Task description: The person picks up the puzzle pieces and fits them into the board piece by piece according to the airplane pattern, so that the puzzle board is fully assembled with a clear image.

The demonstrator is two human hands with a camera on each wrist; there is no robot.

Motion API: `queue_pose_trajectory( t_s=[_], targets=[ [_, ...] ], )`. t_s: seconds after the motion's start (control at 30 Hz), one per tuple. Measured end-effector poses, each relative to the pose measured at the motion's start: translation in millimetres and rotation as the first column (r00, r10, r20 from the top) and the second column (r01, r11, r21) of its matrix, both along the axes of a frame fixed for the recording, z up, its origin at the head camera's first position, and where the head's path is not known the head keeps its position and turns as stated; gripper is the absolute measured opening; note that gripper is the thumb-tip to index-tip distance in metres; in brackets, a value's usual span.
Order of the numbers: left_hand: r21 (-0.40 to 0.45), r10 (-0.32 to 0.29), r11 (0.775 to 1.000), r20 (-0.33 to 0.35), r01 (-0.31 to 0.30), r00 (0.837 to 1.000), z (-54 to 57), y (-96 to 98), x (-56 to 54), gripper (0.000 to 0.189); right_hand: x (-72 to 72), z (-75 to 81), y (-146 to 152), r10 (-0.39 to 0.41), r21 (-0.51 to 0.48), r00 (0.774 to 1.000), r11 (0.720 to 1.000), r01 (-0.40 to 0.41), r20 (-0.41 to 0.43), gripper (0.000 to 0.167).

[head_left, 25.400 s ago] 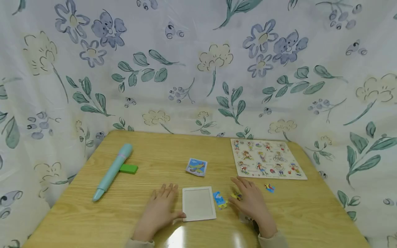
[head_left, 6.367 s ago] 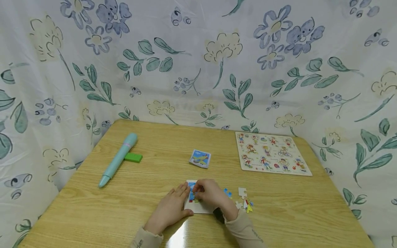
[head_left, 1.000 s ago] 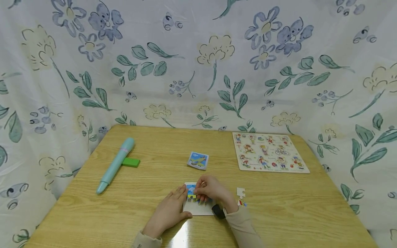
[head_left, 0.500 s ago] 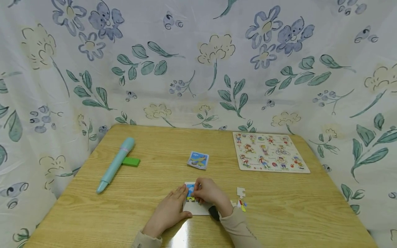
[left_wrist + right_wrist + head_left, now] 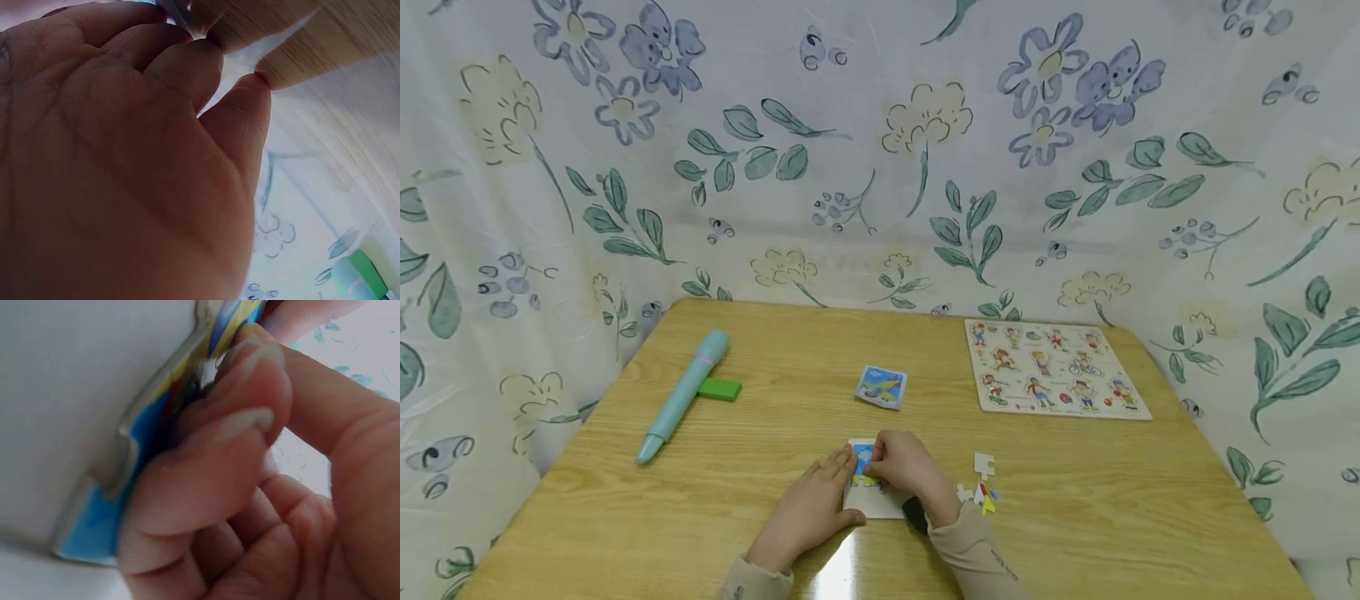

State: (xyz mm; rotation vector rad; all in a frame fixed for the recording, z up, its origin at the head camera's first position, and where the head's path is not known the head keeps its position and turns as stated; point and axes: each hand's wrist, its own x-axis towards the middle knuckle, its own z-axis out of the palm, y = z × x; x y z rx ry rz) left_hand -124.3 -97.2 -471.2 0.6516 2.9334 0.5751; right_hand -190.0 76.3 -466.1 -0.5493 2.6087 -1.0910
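Observation:
My left hand (image 5: 811,508) lies flat, fingers extended, along the left edge of a small white puzzle tray (image 5: 874,505), thumb at its lower left. Blue and yellow jigsaw pieces (image 5: 861,460) fill the tray's upper part; the lower part is bare. Above them my right hand (image 5: 912,468) has its fingers curled, thumb and fingertips pinching at a puzzle piece that they mostly hide. In the right wrist view, joined blue and yellow pieces (image 5: 94,528) sit in the tray under the curled fingers. The left wrist view shows mostly palm (image 5: 125,169).
Loose jigsaw pieces (image 5: 983,465) lie right of the tray, some face down. Behind it is an airplane picture card (image 5: 881,387). A board with children's figures (image 5: 1056,367) stands back right. On the left, a teal pen-shaped object (image 5: 683,396) touches a green block (image 5: 720,389).
The tray was bare 25 seconds ago; it now holds several pieces, and my left hand has moved onto its edge. Since one second ago, my right hand has shifted slightly lower over the pieces.

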Motion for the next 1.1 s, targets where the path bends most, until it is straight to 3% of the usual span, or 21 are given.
queue_pose_trajectory(
  t_s=[0.2,0.27,0.43,0.63,0.87,1.1],
  targets=[
    [-0.009,0.008,1.000,0.011,-0.008,1.000,-0.9,0.5,-0.4,0.085,-8.1,5.9,24.2,0.005,-0.173,0.988,0.985,0.022,0.152,0.015],
    [-0.004,0.012,1.000,0.011,-0.012,1.000,-1.1,0.6,-0.6,0.085,-11.5,8.8,38.6,-0.015,-0.189,0.989,0.981,0.044,0.150,0.015],
    [-0.002,0.016,1.000,0.017,-0.016,1.000,0.4,0.2,0.1,0.085,-16.8,11.1,79.1,-0.135,-0.177,0.986,0.972,0.152,0.102,0.015],
    [0.021,0.015,1.000,0.020,-0.015,1.000,3.0,0.6,0.4,0.085,-13.3,9.0,124.2,-0.285,-0.088,0.955,0.953,0.291,0.078,0.017],
    [0.023,0.018,1.000,0.012,-0.018,1.000,2.6,1.0,-0.4,0.086,-5.8,7.0,154.4,-0.303,-0.092,0.949,0.946,0.311,0.089,0.020],
    [0.018,0.016,1.000,0.018,-0.016,1.000,-0.1,1.9,0.2,0.084,4.2,3.3,158.0,-0.264,-0.082,0.955,0.958,0.276,0.134,0.034]
  ],
)
